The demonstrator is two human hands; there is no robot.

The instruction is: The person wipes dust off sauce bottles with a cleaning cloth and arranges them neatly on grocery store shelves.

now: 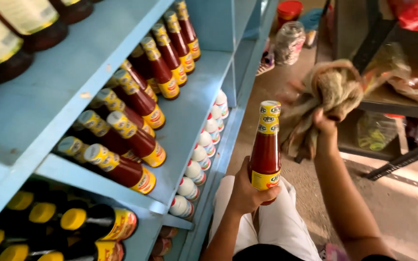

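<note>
My left hand (246, 193) grips the lower body of a red sauce bottle (265, 150) with a yellow sleeve on its neck and a yellow label, held upright in front of the blue shelves. My right hand (324, 122) is raised to the right of it and clutches a bunched brown-beige rag (332, 89), slightly blurred. The rag hangs just right of the bottle's cap, not clearly touching it.
A light-blue shelf unit (189, 111) fills the left side, holding rows of matching red bottles (136, 140), dark bottles with yellow caps (88, 222) below, and white bottles with red caps (199, 159). A clear jar (289, 42), a red tub (289, 9) and a dark metal rack (397, 101) stand on the floor.
</note>
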